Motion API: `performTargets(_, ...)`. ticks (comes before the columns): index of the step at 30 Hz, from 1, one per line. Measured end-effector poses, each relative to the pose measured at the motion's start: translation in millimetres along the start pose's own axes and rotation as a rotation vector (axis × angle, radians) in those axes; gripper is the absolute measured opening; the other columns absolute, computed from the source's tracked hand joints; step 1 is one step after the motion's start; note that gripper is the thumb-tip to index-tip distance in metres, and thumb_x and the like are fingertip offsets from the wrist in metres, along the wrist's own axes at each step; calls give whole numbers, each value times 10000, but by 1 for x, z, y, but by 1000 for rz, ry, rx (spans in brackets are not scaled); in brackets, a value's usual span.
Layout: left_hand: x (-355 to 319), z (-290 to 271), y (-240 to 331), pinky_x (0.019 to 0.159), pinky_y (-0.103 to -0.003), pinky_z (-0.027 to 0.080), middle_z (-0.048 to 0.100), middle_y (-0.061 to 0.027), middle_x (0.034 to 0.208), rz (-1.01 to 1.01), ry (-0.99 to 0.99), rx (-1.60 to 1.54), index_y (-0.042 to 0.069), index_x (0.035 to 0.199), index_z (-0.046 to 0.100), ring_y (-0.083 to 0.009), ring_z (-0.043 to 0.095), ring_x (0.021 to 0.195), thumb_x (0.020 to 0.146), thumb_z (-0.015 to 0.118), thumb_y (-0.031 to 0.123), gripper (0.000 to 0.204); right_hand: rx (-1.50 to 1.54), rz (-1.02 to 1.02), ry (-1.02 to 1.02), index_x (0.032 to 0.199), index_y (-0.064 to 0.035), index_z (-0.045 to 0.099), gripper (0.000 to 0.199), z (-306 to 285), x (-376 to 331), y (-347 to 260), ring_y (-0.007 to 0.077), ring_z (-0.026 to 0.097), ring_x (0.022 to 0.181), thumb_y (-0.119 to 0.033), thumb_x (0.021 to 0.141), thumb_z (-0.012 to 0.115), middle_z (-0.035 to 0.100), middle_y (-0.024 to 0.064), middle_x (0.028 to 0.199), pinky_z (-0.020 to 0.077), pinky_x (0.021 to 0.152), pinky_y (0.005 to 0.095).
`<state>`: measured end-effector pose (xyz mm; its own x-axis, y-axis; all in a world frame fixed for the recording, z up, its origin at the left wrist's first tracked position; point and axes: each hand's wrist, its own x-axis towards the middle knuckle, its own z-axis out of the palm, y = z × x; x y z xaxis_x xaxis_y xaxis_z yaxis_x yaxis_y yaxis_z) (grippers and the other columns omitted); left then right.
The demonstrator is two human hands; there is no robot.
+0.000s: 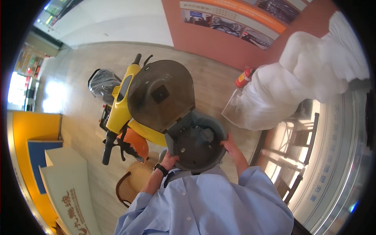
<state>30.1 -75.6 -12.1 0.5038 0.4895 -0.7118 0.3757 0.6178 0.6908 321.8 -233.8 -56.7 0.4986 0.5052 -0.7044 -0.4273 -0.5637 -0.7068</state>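
A round grey scooter top box (192, 150) stands open in front of my body. Its smoky, see-through lid (160, 88) is tipped back on the hinge, away from me. My left hand (169, 160), with a black watch on the wrist, is closed round the near-left rim. On the right side of the rim, my right hand (230, 143) grips the edge. Inside the box I see bare dark walls and a few small fittings. Beyond the lid is a yellow scooter (121, 107); whether the box is fixed to it, I cannot tell.
An orange rounded shell (136, 143) lies below the handlebar, near a woven chair (138, 178). At right, white sheeting (282, 90) covers a bulky shape beside a red fire extinguisher (243, 78). A pale counter (70, 184) stands at lower left.
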Motion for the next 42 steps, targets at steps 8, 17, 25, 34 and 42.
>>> performTargets(8, 4, 30, 59, 602, -344, 507, 604, -65, 956, -94, -212, 305, 74, 1162, 458, -181, 592, 797, 717, 560, 102, 457, 119, -126, 231, 1157, -1, 411, 534, -28, -84, -2, 194, 529, 835, -15, 639, 541, 546, 108, 941, 432, 706, 292)
performTargets(17, -33, -12, 44, 704, -332, 498, 537, -103, 1126, -29, -587, 392, 87, 1292, 349, -184, 550, 949, 801, 586, 318, 592, 449, -164, 582, 1068, -22, 502, 457, 6, -214, 100, 179, 540, 743, 26, 613, 505, 564, 69, 856, 441, 644, 285)
performTargets(25, -82, -164, 21, 584, -252, 475, 614, -39, 732, 378, -231, 313, -1, 912, 602, -119, 583, 661, 835, 554, 147, 174, 537, -162, 804, 996, 7, 518, 394, 91, -328, 98, 233, 572, 763, 25, 605, 481, 565, 95, 849, 488, 682, 328)
performTargets(34, -42, -265, 73, 820, -323, 401, 516, -163, 1036, 1112, 508, 848, -12, 1121, 462, -239, 482, 984, 725, 679, 161, 484, 691, -62, 835, 992, 11, 522, 373, 104, -362, 166, 246, 583, 781, 5, 620, 487, 567, 100, 851, 499, 688, 346)
performTargets(42, -20, -277, 79, 665, -289, 442, 618, -42, 774, 830, 131, 594, 8, 894, 602, -122, 553, 718, 861, 590, 204, 200, 720, 14, 882, 972, 3, 531, 359, 102, -362, 208, 199, 559, 713, 10, 613, 520, 561, 82, 803, 470, 602, 300)
